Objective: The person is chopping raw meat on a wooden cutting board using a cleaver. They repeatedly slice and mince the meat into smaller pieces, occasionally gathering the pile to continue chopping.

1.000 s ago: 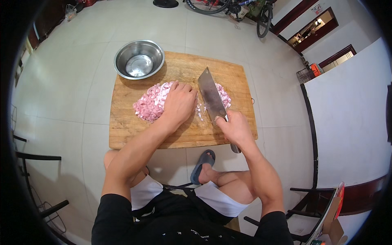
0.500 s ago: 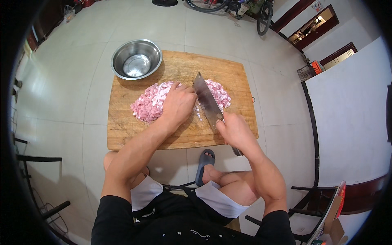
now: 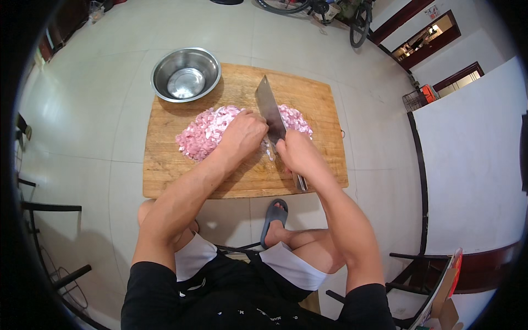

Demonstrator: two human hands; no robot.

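Observation:
Diced pink and white meat [image 3: 201, 136] lies heaped on the left and middle of a wooden chopping board [image 3: 181, 177]. A smaller heap of diced meat [image 3: 295, 120] is at the right, beyond the blade. My right hand [image 3: 300, 153] grips the handle of a broad-bladed cleaver [image 3: 268, 105], whose tip points away from me. My left hand [image 3: 246, 133] presses on the meat with curled fingers, its knuckles close beside the blade; what lies under the fingertips is mostly hidden. Small white scraps lie on the board between the hands.
A steel bowl [image 3: 163, 83] stands on the board's far left corner. My knees and a slippered foot [image 3: 274, 217] are at the near edge. Farther off are a bicycle [image 3: 360, 25], a white panel [image 3: 473, 159] at right and dark chair-like frames [image 3: 52, 207] at left.
The cleaver and my right hand have moved away from me and slightly left, and the blade is closer to my left hand. My left hand has stayed on the meat, its fingers more curled.

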